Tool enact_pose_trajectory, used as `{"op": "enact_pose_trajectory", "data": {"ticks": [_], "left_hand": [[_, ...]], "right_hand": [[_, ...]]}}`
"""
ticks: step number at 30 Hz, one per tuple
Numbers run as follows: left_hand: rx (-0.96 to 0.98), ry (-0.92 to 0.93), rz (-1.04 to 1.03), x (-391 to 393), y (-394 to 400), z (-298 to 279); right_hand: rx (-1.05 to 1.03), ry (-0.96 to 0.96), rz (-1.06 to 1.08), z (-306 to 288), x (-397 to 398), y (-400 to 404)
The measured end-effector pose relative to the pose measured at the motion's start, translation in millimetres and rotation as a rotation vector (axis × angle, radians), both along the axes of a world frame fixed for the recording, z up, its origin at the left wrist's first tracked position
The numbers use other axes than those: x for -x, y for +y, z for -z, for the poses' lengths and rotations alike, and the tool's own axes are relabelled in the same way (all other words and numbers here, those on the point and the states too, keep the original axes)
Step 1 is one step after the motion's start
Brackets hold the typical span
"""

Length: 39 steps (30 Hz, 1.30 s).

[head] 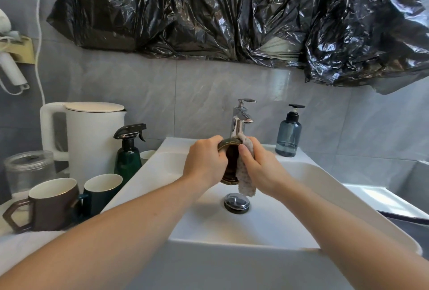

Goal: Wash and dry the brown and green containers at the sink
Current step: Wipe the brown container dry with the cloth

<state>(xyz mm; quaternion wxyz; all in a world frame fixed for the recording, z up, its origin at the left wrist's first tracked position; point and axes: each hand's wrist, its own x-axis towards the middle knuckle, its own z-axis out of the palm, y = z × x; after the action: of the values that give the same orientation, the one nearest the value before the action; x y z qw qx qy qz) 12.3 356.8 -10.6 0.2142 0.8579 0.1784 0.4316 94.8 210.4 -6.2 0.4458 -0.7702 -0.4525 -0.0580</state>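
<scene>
On the counter at my left stand a brown mug (52, 203) and a dark green mug (102, 193), both white inside. Over the white sink (255, 224), just under the shiny tap (240, 118), I hold a small brown dish (231, 162) tipped up on its edge. My left hand (204, 162) grips its rim with curled fingers. My right hand (260, 169) presses a speckled cloth (246, 180) against the dish, thumb pinching it.
</scene>
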Motion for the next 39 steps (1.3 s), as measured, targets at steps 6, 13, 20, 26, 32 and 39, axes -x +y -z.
{"op": "enact_pose_trajectory", "data": {"ticks": [6, 13, 20, 26, 32, 39], "left_hand": [[0.194, -0.151, -0.034, 2, 11, -8], [0.188, 0.070, 0.153, -1, 4, -1], [0.007, 0.085, 0.067, 0, -2, -3], [0.137, -0.050, -0.045, 3, 7, -5], [0.004, 0.040, 0.039, 3, -2, -5], [0.141, -0.080, -0.007, 0, 1, -4]], "right_hand": [[0.024, 0.171, -0.050, 4, -1, 0], [-0.063, 0.036, 0.013, 1, -3, -3], [-0.041, -0.075, 0.000, 2, 0, 1], [-0.001, 0.105, -0.027, 3, -5, -2], [-0.028, -0.059, -0.027, 0, -1, -4], [-0.034, 0.069, -0.026, -2, 0, -2]]}}
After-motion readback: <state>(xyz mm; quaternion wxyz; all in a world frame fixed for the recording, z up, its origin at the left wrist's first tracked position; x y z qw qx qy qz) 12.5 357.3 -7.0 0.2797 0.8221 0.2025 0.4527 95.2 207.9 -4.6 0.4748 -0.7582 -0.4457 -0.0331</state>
